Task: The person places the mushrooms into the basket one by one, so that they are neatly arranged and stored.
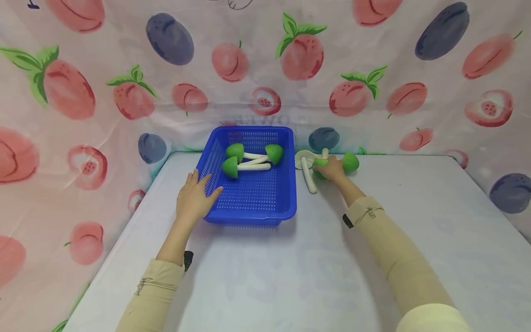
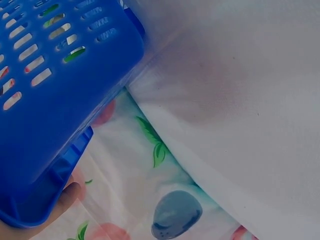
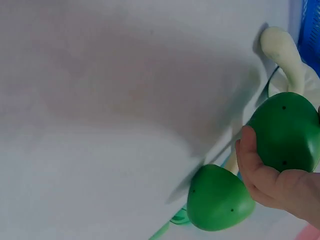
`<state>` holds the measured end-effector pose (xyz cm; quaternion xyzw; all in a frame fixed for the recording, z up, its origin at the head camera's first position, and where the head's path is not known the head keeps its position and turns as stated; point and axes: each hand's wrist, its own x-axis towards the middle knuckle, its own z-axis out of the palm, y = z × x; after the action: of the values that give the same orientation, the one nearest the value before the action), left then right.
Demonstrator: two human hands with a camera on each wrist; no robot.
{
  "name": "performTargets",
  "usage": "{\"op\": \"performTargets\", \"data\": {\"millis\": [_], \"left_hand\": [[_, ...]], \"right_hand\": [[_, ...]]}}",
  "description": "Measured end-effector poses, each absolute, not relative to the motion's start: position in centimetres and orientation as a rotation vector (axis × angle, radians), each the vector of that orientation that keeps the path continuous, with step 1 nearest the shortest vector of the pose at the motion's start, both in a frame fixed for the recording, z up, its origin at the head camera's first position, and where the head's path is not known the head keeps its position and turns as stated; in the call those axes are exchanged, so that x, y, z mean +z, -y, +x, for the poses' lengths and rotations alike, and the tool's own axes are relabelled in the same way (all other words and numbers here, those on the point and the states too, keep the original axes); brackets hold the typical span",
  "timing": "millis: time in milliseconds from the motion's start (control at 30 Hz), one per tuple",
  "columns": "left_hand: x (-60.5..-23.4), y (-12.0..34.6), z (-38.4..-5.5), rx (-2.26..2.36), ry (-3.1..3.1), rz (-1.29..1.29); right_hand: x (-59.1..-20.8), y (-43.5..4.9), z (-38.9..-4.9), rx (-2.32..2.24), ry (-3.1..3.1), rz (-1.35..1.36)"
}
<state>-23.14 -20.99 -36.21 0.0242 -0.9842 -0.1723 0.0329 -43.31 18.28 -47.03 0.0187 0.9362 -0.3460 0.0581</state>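
A blue plastic basket holds three toy mushrooms with green caps and white stems, one of them a near mushroom. My left hand rests at the basket's left rim, fingers spread. In the left wrist view a fingertip shows beside the rim. Right of the basket, my right hand grips a toy mushroom by its green cap. Next to it, another toy mushroom lies with its pale underside up and its stem toward me. A further mushroom lies just right of that hand.
The basket stands toward the back of a white-covered table. A fruit-print cloth hangs behind the table and along its left side.
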Motion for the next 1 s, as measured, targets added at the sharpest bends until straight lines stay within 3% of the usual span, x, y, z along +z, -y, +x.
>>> {"op": "performTargets", "data": {"millis": [100, 233, 367, 500, 1000], "left_hand": [[-36.4, 21.1, -23.1, -0.534, 3.027, 0.084], [-36.7, 20.9, -23.0, -0.547, 3.023, 0.075], [-36.7, 20.8, -22.9, -0.546, 3.021, 0.066], [-36.6, 20.8, -22.9, -0.540, 3.016, 0.074], [-36.2, 21.1, -23.1, -0.546, 3.019, 0.066]], "right_hand": [[-43.3, -17.2, -39.9, -1.024, -2.828, 0.004], [-44.0, -18.0, -41.0, -0.991, -2.836, -0.009], [-38.3, -16.3, -36.2, -1.002, -2.787, 0.007], [-35.8, -15.7, -34.3, -1.032, -2.802, 0.011], [-34.0, -16.2, -32.7, -1.063, -2.918, -0.056]]}}
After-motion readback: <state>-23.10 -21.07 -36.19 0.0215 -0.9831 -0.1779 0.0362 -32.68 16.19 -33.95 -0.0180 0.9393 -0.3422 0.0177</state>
